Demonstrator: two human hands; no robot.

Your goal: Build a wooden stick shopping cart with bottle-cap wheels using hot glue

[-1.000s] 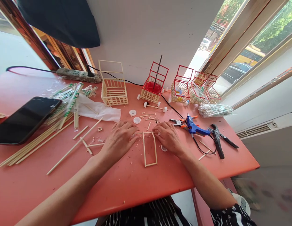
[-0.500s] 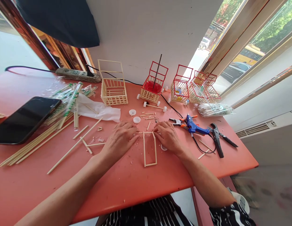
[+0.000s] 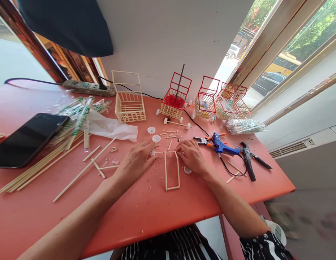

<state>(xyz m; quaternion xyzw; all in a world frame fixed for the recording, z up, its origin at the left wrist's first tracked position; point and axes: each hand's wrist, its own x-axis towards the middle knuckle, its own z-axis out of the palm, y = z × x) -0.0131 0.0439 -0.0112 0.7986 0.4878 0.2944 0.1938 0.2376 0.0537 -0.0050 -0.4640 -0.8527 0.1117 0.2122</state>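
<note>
A small rectangular stick frame lies flat on the red table, with a thin stick crossing its far end. My left hand is left of the frame, its fingers closed round a white cap at that stick's left end. At the frame's far right corner, my right hand has its fingers bent together; what they pinch is hidden. Under the edge of this hand a white cap lies on the table, partly covered. Two more loose white caps lie beyond my left hand, beside short stick pieces.
A plain stick cart and several red-trimmed carts stand along the wall. Right lie a blue glue gun, black-handled pliers and a corded cutter. Left are a phone, long sticks and wrapped chopsticks.
My left fingers have shifted slightly left and away from the frame, so the white cap at the stick's end now shows. My right hand stays nearly where it was.
</note>
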